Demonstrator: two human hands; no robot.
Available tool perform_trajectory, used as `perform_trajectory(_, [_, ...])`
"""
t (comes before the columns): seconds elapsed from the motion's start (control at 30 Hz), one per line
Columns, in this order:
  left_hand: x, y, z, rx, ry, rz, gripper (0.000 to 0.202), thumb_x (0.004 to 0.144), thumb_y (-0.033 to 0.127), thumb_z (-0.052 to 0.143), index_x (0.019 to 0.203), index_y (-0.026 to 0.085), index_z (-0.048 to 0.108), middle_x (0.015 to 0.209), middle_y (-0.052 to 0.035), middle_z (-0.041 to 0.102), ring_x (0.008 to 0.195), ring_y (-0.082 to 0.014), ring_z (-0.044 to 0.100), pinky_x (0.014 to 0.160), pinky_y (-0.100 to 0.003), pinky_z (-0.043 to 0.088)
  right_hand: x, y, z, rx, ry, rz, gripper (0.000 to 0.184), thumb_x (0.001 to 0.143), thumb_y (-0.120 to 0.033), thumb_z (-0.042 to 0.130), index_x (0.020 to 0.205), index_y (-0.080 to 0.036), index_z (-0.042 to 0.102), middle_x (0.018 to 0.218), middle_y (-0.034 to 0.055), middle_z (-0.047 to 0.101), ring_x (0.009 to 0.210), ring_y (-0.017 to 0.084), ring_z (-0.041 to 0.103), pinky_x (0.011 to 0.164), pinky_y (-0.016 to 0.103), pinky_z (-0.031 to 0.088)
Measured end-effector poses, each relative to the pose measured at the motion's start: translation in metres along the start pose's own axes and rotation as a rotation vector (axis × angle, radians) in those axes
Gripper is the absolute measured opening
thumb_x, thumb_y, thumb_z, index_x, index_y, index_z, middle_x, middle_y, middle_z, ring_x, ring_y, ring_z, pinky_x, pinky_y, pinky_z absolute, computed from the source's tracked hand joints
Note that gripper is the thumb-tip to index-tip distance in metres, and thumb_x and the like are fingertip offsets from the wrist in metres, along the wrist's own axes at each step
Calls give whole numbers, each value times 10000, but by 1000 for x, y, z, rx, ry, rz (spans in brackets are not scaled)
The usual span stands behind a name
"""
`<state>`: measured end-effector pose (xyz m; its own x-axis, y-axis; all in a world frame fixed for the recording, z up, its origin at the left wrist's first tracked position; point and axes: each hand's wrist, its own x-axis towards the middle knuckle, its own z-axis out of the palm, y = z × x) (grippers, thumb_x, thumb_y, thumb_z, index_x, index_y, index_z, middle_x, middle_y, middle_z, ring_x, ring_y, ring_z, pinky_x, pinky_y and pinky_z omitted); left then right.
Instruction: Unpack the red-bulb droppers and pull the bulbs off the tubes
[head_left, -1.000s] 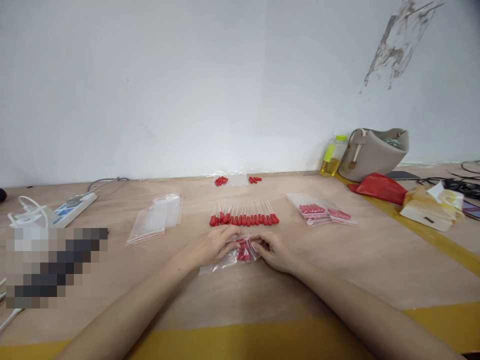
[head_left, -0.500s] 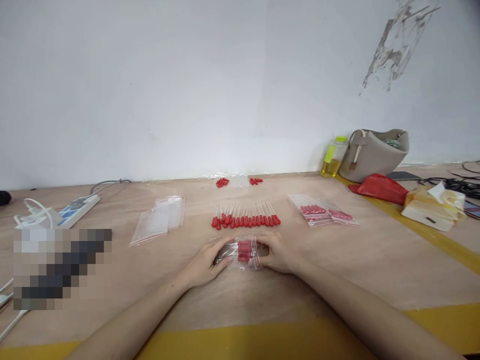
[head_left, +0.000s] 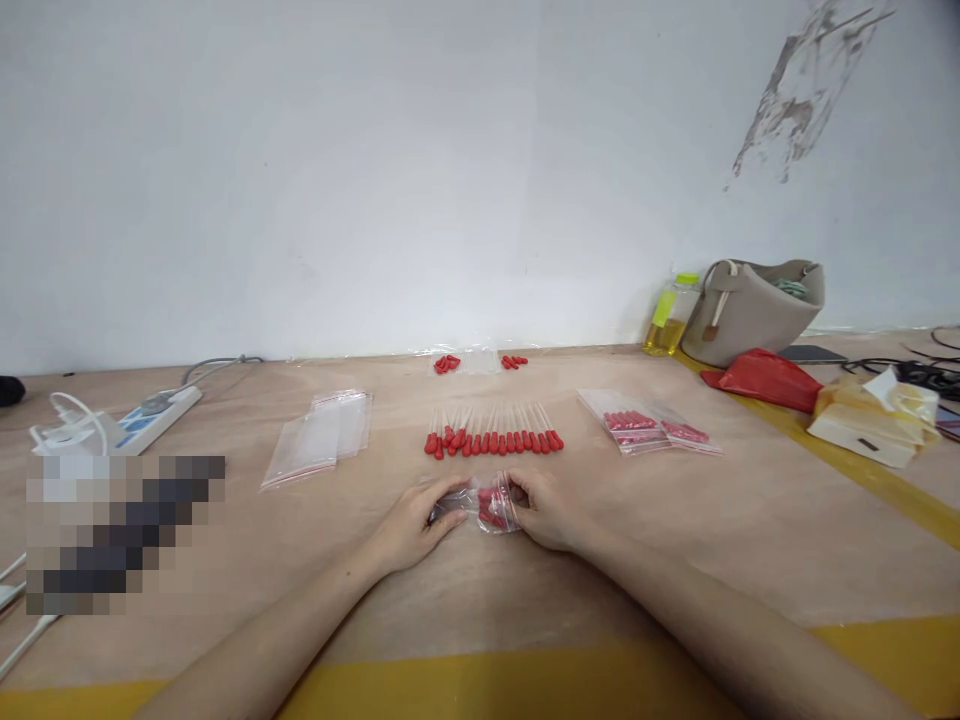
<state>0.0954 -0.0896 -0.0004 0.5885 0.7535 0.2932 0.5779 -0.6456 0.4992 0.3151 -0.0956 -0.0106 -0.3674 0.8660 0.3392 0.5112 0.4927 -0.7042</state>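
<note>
A small clear zip bag (head_left: 493, 522) with red rubber bulbs in it lies low over the table, between my two hands. My left hand (head_left: 421, 520) has its thumb and fingers curved about the bag's left end. At the zip edge on the right, my right hand (head_left: 541, 508) pinches the plastic, its fingertips partly hidden. Just beyond the bag runs a row of droppers (head_left: 495, 442), red bulbs toward me and thin clear tubes pointing away.
Flat zip bags (head_left: 319, 435) lie to the left and filled zip bags (head_left: 630, 425) to the right. Loose red bulbs (head_left: 448, 365) sit near the wall. A power strip (head_left: 161, 415) is at far left; a bottle (head_left: 670, 318), handbag (head_left: 754, 315) and red pouch (head_left: 765, 378) stand right.
My right hand's fingers have closed in on the zip edge. The bag is more crumpled and the bulbs in it have shifted and tilted. My left hand has barely moved.
</note>
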Motion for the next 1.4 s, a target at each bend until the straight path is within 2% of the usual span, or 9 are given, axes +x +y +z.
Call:
perform_trajectory(0.13, [0,3,-2,-3,-8,-2,363,840,344,473,1179,214,480,1147,-52,587,1030,-184,555,880,-347,452,-1,1,-12,92,-15,55,118,746,-171,533,833,-160,612,743,14,637,629,110,538,572,224,403])
perform_trajectory(0.37, [1,5,-5,7,-25,-21,372,843,357,465,1185,211,483,1161,-62,580,1036,-193,552,888,-367,448,-1,14,-34,587,42,311,288,667,-398,646,822,-160,596,683,1,629,579,98,551,568,244,446])
perform_trajectory(0.57, [-1,0,-5,10,-34,-31,392,839,378,467,1197,217,476,1182,-63,565,1061,-195,537,909,-382,437,-2,21,-71,749,9,428,269,567,-335,740,739,-152,644,706,8,659,618,94,579,643,252,473])
perform_trajectory(0.7, [-2,-4,-5,11,-35,-5,378,841,364,468,1191,223,493,1205,-57,552,1091,-192,517,939,-390,414,-1,24,-112,819,170,440,230,533,-284,767,705,-172,663,728,21,671,634,109,604,683,273,500])
perform_trajectory(0.8, [-1,-4,-6,25,-58,9,368,847,359,459,1190,236,509,1230,-44,535,1142,-188,478,978,-399,378,8,26,-125,833,357,335,221,553,-300,758,729,-206,662,806,13,675,738,131,625,761,288,500])
perform_trajectory(0.9, [0,-3,-7,29,-74,5,382,850,359,454,1209,236,497,1249,-48,519,1169,-194,456,991,-414,365,27,25,-106,713,418,262,255,567,-312,750,776,-199,658,814,19,676,772,145,625,785,308,493])
perform_trajectory(1.03, [1,-3,-8,30,-82,21,386,853,345,451,1223,240,485,1260,-50,507,1182,-199,444,995,-425,362,58,22,-56,446,417,179,223,627,-339,692,763,-167,656,724,37,652,674,157,612,663,312,508])
perform_trajectory(1.13, [1,-3,-8,32,-88,41,379,856,334,446,1221,240,487,1260,-50,506,1183,-199,444,991,-431,367,74,19,-27,299,439,58,171,665,-305,656,770,-171,667,794,42,621,704,143,599,665,284,505])
perform_trajectory(1.4, [1,-4,-7,49,-91,54,382,854,329,451,1220,226,488,1268,-64,498,1186,-189,442,993,-410,369,86,23,0,58,398,-70,140,669,-199,674,802,-159,685,855,60,549,724,135,571,659,284,515])
